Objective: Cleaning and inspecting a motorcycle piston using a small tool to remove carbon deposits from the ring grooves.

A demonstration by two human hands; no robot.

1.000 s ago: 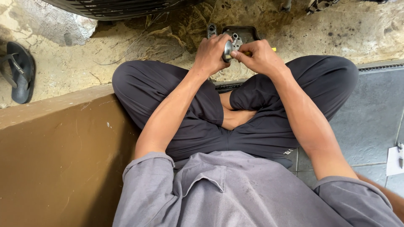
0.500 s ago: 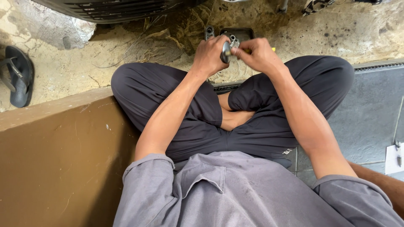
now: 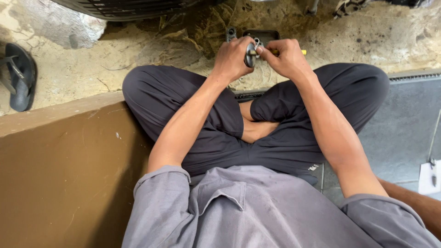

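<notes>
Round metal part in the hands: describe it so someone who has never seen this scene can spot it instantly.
Start at the crossed legs in dark trousers and follow both forearms up to where the left hand and right hand meet. The round metal part is pinched between them. It is the only shiny grey disc there, unlike the yellow-handled tool in the right hand.

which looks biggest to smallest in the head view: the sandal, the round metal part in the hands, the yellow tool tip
1. sandal, clearly the largest.
2. round metal part, held between the left hand and right hand.
3. yellow tool tip, only a sliver showing; the rest is hidden by the right hand.
</notes>
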